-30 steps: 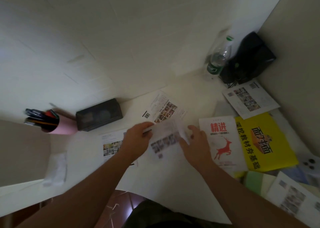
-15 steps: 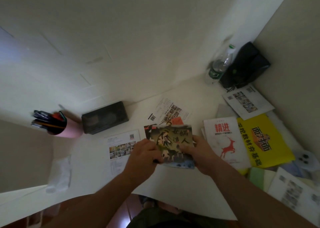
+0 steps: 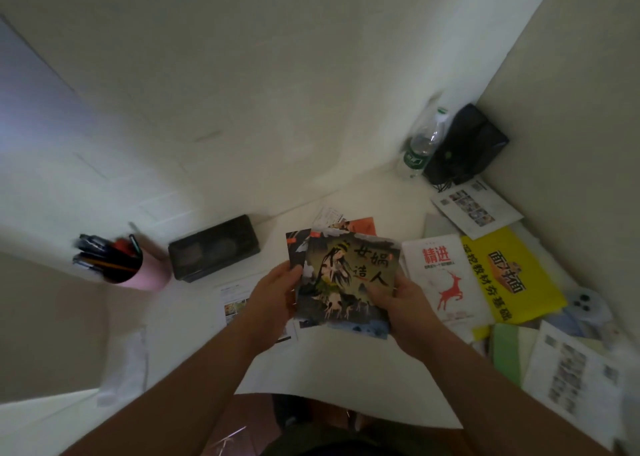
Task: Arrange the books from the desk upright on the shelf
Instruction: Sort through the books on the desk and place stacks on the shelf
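Both hands hold a small stack of thin, square picture books [image 3: 346, 275] lifted off the white desk [image 3: 346, 379]. The left hand [image 3: 273, 294] grips the stack's left edge, thumb on the dark illustrated front cover, and the right hand [image 3: 398, 296] clasps the lower right corner with the thumb across the cover. The stack is loosely fanned: an orange-covered book and a dark one peek out behind the top one, and a blue edge shows at the bottom.

A second ago the same hands were down at the desk surface, working at blurred pale sheets; half a second ago the stack was already gathered, and now it sits slightly higher and more squarely facing the camera. That suggests the picking-up step for this batch is done and the carry to the shelf comes next (no shelf is visible in this view, so where it stands cannot be told).

Plenty remains on the desk: a white softcover book with a red deer [image 3: 446, 279] lies flat just right of the hands, touching a bright yellow softcover book [image 3: 509, 275] beside it, with pale green and other books near the lower right edge. Printed paper sheets lie scattered about, while a pink pen cup [image 3: 138, 272], a black rectangular case [image 3: 214, 251] and a clear plastic water bottle [image 3: 424, 144] stand farther back.
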`<state>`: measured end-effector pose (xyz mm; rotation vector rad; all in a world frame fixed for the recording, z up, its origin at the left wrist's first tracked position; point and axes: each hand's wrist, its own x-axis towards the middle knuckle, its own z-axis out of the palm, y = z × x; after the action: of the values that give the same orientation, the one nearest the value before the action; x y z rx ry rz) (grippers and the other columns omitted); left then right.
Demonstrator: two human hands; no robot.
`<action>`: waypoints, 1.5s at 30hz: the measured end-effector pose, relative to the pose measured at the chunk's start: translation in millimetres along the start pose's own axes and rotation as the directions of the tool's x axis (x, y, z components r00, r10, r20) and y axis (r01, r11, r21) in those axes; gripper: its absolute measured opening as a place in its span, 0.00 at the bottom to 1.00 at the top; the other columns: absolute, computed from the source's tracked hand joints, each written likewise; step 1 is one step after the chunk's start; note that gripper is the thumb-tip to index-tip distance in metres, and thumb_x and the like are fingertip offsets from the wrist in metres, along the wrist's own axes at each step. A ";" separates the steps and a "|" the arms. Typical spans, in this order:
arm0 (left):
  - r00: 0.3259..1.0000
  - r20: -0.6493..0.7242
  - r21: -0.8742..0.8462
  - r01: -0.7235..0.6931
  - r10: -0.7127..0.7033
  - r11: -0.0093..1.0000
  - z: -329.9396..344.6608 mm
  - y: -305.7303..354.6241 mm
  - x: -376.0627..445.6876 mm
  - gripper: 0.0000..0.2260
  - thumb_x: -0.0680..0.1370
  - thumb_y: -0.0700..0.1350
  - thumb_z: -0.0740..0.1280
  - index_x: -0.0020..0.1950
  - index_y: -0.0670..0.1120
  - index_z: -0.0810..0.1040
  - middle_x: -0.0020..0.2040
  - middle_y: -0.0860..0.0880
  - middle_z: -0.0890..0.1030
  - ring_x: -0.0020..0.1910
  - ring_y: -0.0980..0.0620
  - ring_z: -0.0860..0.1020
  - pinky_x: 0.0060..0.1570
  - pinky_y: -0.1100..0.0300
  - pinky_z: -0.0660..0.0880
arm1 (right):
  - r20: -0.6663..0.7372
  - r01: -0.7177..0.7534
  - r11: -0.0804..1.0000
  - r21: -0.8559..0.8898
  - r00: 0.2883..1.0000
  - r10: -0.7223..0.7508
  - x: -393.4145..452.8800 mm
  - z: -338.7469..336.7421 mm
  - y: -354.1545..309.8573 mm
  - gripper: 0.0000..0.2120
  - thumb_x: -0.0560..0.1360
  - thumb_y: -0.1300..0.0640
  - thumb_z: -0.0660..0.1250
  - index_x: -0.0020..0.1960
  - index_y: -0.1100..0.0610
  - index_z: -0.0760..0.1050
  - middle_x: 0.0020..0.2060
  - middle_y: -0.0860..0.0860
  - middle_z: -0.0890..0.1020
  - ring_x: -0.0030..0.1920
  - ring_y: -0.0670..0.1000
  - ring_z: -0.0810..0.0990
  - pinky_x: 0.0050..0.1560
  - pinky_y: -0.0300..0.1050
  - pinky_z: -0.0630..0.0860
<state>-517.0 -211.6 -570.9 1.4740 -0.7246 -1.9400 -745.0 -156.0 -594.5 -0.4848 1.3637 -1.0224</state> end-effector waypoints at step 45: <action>0.434 0.182 0.878 -0.476 0.882 0.053 14.6 470.1 -377.1 0.18 0.84 0.59 0.61 0.49 0.46 0.77 0.46 0.45 0.83 0.40 0.49 0.84 0.41 0.52 0.81 | 0.202 0.699 0.421 -0.578 0.623 -0.756 -223.1 238.1 -513.7 0.02 0.73 0.63 0.72 0.46 0.60 0.81 0.36 0.58 0.74 0.32 0.54 0.71 0.30 0.46 0.65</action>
<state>-390.7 -252.7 17.1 1.4185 -1.9451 -0.2951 -656.4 -298.9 -9.6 -1.6892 1.5877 -1.2769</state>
